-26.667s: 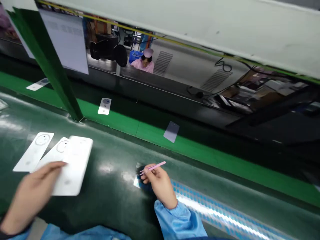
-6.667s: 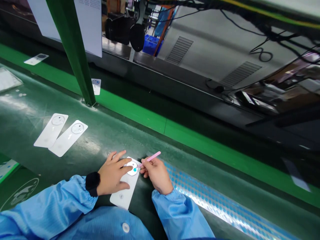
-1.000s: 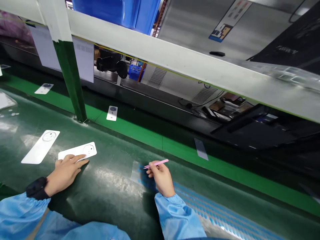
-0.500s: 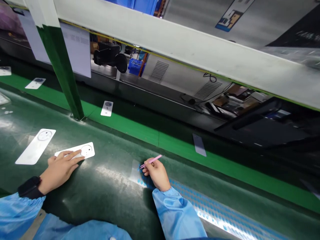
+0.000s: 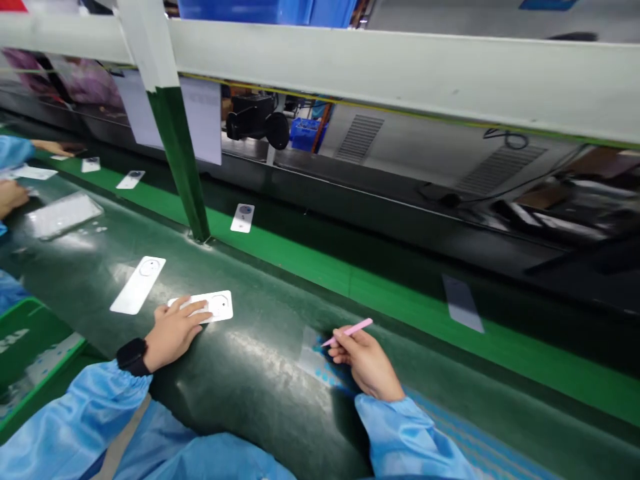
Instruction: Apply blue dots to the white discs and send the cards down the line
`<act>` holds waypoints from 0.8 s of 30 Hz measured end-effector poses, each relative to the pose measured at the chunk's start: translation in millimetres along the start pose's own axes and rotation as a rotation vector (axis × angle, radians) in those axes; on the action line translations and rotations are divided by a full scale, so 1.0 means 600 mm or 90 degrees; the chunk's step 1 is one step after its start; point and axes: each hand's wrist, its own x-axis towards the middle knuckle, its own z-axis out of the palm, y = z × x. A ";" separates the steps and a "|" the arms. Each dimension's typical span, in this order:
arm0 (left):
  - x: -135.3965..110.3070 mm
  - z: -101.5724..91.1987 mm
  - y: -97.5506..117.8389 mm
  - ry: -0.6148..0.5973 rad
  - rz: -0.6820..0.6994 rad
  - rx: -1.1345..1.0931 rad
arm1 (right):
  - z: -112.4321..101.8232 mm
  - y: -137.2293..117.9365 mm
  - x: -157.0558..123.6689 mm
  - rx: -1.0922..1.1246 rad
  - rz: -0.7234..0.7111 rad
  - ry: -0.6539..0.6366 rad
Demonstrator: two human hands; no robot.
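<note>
My left hand (image 5: 176,335) lies with its fingers spread flat over a white panel (image 5: 226,307) that has a round camera-ring outline, like a phone back cover. Part of that panel is hidden under the fingers. To its left, another such white panel (image 5: 134,292) lies at a slant on the green worktop. My right hand (image 5: 371,363) is closed around pink tweezers (image 5: 359,326). Their tips point down at a clear sheet with rows of blue dots (image 5: 326,375). The right forearm covers some of this sheet, which stretches away to the lower right.
Beyond a raised edge, a bright green strip (image 5: 300,253) carries several panels, one of them (image 5: 243,219) beside a green post (image 5: 183,160). At left are a co-worker's hand (image 5: 11,197), a plastic-wrapped pack (image 5: 65,215) and a green bin (image 5: 55,357).
The view has swung left, so everything sits further right in the picture. A co-worker's hands and the green bin have come into sight. Both my hands keep nearly the same pose.
</note>
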 end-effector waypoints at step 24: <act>-0.034 0.008 0.195 -0.077 0.100 -0.125 | 0.001 -0.004 0.000 0.038 -0.004 -0.003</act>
